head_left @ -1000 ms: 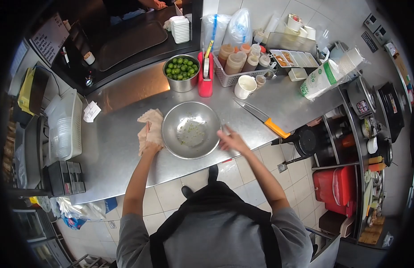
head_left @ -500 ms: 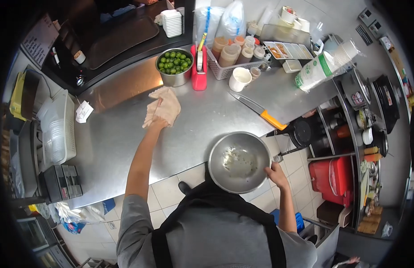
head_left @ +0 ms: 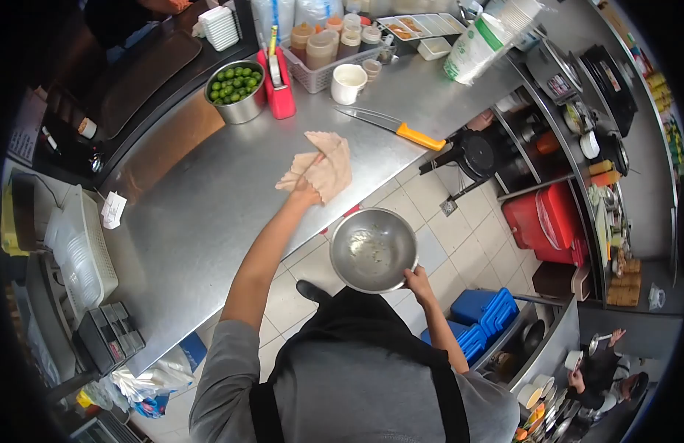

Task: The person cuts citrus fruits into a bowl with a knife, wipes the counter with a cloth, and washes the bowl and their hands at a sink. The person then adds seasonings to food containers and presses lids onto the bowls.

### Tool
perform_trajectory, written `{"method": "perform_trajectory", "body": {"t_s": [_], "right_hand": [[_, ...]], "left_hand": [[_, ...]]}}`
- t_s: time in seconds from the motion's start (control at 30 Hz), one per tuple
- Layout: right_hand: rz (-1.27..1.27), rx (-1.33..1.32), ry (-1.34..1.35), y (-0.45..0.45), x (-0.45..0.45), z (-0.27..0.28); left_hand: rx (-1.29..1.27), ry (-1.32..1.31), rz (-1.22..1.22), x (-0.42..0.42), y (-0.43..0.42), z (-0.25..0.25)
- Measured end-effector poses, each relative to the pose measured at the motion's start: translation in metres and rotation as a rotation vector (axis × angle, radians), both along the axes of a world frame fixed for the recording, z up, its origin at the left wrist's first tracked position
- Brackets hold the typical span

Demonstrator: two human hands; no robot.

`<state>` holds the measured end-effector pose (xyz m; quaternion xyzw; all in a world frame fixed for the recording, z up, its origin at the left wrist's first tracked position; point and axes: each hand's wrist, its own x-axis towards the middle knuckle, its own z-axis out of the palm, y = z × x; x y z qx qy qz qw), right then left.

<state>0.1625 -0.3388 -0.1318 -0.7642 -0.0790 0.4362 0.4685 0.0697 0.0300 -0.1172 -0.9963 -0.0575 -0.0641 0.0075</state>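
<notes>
My left hand (head_left: 305,193) presses a beige cloth (head_left: 333,159) onto the steel counter (head_left: 194,214), near its front edge; the cloth covers most of the fingers. With my right hand (head_left: 416,280) I grip the rim of a metal mixing bowl (head_left: 349,251), thumb over the edge. The bowl hangs in front of my body, beyond the counter edge, and small bits of residue cling to its inside. Farther back on the counter lies a knife with an orange handle (head_left: 421,137).
At the back stand a pot of green limes (head_left: 239,112), a red tape dispenser (head_left: 281,96), a basket of sauce bottles (head_left: 320,76) and a white cup (head_left: 348,85). A white crate (head_left: 95,255) is at left. Another person (head_left: 604,373) works at lower right.
My left hand has slid the cloth to the right and closer to the counter's front edge. The bowl stays in my right hand. My view has turned, bringing another person into sight.
</notes>
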Motion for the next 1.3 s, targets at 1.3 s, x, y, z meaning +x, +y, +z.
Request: {"method": "perform_trajectory", "body": {"t_s": [1.3], "right_hand": [[1.395,0.182,0.092,0.142,-0.265,-0.009]], "left_hand": [[-1.276,-2.398,0.141,-0.423,-0.465,0.119]]}}
